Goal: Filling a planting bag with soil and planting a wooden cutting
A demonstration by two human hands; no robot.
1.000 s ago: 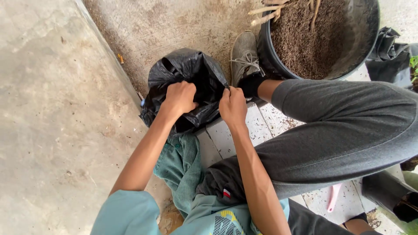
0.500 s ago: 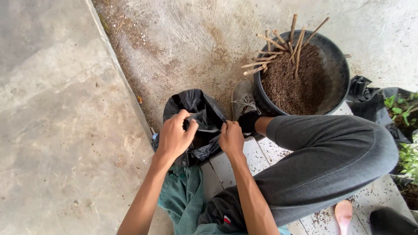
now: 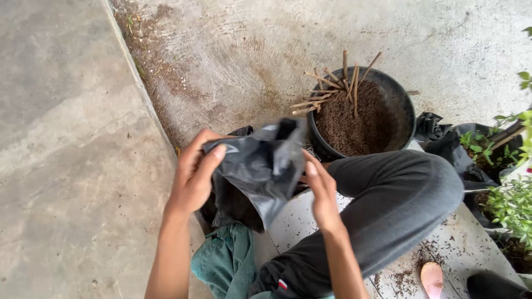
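The left hand [image 3: 195, 174] was curled around the left edge of a black plastic bag [image 3: 260, 166], thumb on the near side and fingers [image 3: 213, 160] pressed over the front, gripping it firmly. The right hand [image 3: 318, 188] was half open at the bag's right edge, its fingers bent against the plastic; whether it pinched the film or only touched it could not be told. The bag hung crumpled and lifted between both hands, above the concrete floor [image 3: 72, 166] and just in front of a black tub [image 3: 407, 105] of dark soil with dry sticks [image 3: 332, 83] poking out. A bent leg in grey trousers [image 3: 399, 205] lay to the right, beside small potted plants [image 3: 510, 205].
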